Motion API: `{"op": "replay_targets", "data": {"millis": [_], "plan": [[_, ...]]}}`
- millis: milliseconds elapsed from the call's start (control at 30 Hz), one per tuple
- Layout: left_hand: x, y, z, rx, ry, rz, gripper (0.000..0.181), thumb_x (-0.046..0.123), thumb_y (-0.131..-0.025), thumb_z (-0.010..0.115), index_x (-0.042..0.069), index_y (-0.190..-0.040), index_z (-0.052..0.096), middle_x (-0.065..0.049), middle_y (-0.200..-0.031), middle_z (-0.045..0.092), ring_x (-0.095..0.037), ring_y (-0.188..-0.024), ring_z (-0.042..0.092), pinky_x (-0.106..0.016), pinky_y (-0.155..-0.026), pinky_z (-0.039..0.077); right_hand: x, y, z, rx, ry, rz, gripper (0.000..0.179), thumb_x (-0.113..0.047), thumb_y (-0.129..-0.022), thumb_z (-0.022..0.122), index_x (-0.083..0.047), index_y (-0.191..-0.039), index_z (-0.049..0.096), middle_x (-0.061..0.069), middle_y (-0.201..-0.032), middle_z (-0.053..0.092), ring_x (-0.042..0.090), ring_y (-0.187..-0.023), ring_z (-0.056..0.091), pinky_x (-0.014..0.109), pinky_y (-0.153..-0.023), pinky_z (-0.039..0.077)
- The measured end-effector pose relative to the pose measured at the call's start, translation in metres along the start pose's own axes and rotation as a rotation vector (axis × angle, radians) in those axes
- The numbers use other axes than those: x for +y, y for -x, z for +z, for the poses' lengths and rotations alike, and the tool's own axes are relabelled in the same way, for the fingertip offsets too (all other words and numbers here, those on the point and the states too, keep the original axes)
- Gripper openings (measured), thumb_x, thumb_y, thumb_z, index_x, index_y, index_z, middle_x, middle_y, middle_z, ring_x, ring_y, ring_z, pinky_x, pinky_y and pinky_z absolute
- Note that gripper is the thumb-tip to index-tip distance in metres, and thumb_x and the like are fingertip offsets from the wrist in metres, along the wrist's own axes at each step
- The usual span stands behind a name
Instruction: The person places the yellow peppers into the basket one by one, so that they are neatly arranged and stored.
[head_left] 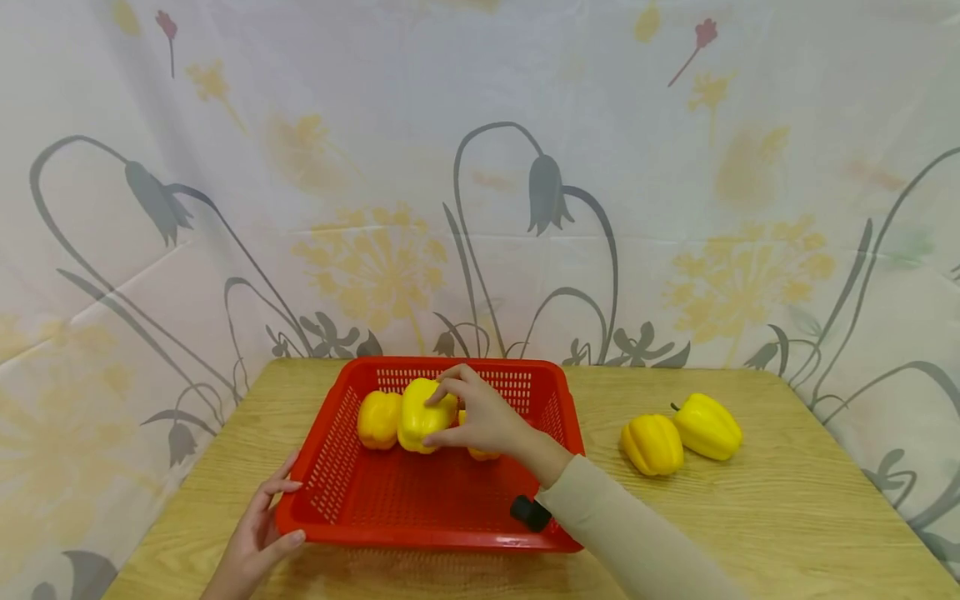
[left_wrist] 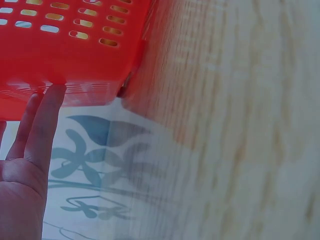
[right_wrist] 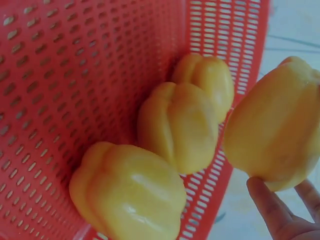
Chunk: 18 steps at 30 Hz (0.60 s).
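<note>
My right hand (head_left: 483,412) grips a bright yellow bell pepper (head_left: 420,417) over the red plastic basket (head_left: 427,537). Thumb and fingers hold it from its right side. Three more bell peppers lie in a row in the basket in the right wrist view: a near one (right_wrist: 132,192), a middle one (right_wrist: 177,127) and a far one (right_wrist: 215,82). From the head, the held pepper and my hand partly cover that row. At the basket's front left corner my left hand (head_left: 255,529) holds the rim, with two fingers straight against the outer wall.
Two yellow bell peppers, an orange-toned one (head_left: 652,446) and a lighter one with a green stem (head_left: 707,427), lie touching on the wooden table (head_left: 795,517) right of the basket. A flower-print cloth (head_left: 480,275) hangs behind. A black device (head_left: 530,512) sits at my right wrist.
</note>
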<state>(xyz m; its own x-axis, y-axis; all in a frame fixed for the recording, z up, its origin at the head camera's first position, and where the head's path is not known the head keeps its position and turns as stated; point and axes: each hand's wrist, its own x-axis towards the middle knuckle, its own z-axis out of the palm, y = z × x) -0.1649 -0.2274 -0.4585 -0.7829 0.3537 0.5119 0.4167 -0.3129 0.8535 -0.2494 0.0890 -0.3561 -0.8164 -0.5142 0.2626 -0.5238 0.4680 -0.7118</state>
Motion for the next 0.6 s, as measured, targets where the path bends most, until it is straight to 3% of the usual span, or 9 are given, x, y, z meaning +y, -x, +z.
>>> {"op": "replay_targets", "data": {"millis": [267,400,600], "plan": [[0.0,0.0,-0.001,-0.007,0.004,0.007,0.048,-0.025,-0.083,0.041,-0.008,-0.128,0.032,0.002,-0.152,0.015,-0.011,-0.127,0.038,-0.033,-0.084,0.051,0.001,-0.01,0.02,-0.055,0.042,-0.016,0.033,-0.029,-0.07,0.082,-0.017,-0.094,0.063,-0.002,-0.113,0.043,0.018,-0.101,0.048,0.024,-0.08,0.045],[0.0,0.0,-0.001,-0.001,0.007,0.0,0.048,-0.025,-0.084,0.041,-0.007,-0.128,0.032,0.003,-0.152,0.015,-0.011,-0.127,0.039,-0.033,-0.084,0.051,-0.001,-0.015,0.028,-0.131,0.055,-0.021,0.032,-0.029,-0.07,0.082,-0.018,-0.094,0.064,-0.001,-0.114,0.043,0.016,-0.099,0.046,0.021,-0.078,0.044],[0.001,0.0,-0.001,-0.005,0.008,-0.003,0.048,-0.024,-0.084,0.04,-0.007,-0.128,0.032,0.003,-0.153,0.014,-0.012,-0.126,0.039,-0.032,-0.084,0.051,-0.001,-0.02,0.04,-0.258,0.109,-0.06,0.032,-0.033,-0.07,0.081,-0.02,-0.094,0.064,-0.004,-0.115,0.042,0.013,-0.104,0.044,0.021,-0.087,0.041]]}}
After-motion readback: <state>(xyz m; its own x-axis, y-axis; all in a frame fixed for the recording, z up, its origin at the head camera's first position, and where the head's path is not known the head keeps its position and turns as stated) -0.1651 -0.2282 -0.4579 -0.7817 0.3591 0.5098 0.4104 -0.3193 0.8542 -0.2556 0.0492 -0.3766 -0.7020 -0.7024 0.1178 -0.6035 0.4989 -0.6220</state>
